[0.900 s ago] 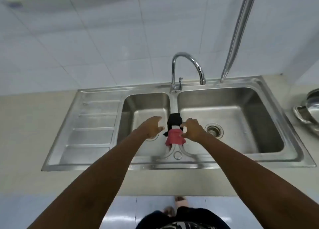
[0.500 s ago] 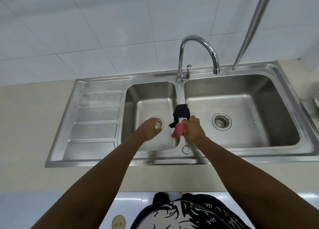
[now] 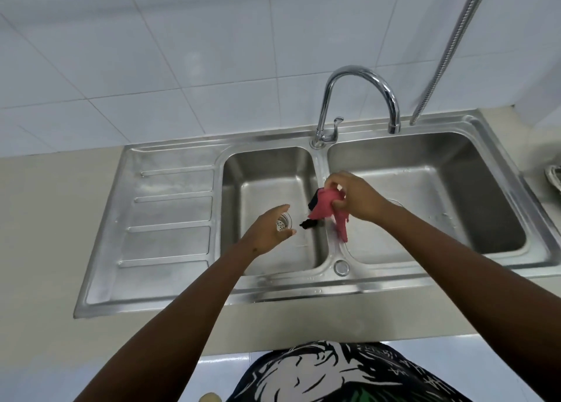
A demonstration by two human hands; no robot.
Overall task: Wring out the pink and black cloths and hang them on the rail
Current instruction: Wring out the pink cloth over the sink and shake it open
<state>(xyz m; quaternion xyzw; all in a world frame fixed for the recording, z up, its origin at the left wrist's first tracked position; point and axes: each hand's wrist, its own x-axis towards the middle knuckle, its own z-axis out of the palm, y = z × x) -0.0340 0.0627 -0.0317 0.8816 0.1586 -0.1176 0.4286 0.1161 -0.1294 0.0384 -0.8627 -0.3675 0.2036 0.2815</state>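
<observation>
Sink (image 3: 170, 298): double basin, both bowls bare of dishes — open room left and right of the divider.
Wall: tiled, close behind the tap (image 3: 361, 77); a hose (image 3: 452, 49) hangs at right. No rail is seen, so the hanging spot cannot be told.
Progress: early — cloths judged lifted only; wringing not yet done, hanging not begun.
Right hand (image 3: 358, 198): clamped on the pink cloth (image 3: 326, 209), held over the divider, tail drooping toward the right bowl.
Left hand (image 3: 268, 230): empty, fingers loosely spread, over the left bowl, near the cloths but apart.
Black cloth (image 3: 314, 201): mostly hidden behind the pink; whether it is gripped too cannot be told. A dark scrap (image 3: 307, 224) shows below.
Edges: divider ridge and front rim just under the cloths — drips judged to land in the bowls.
</observation>
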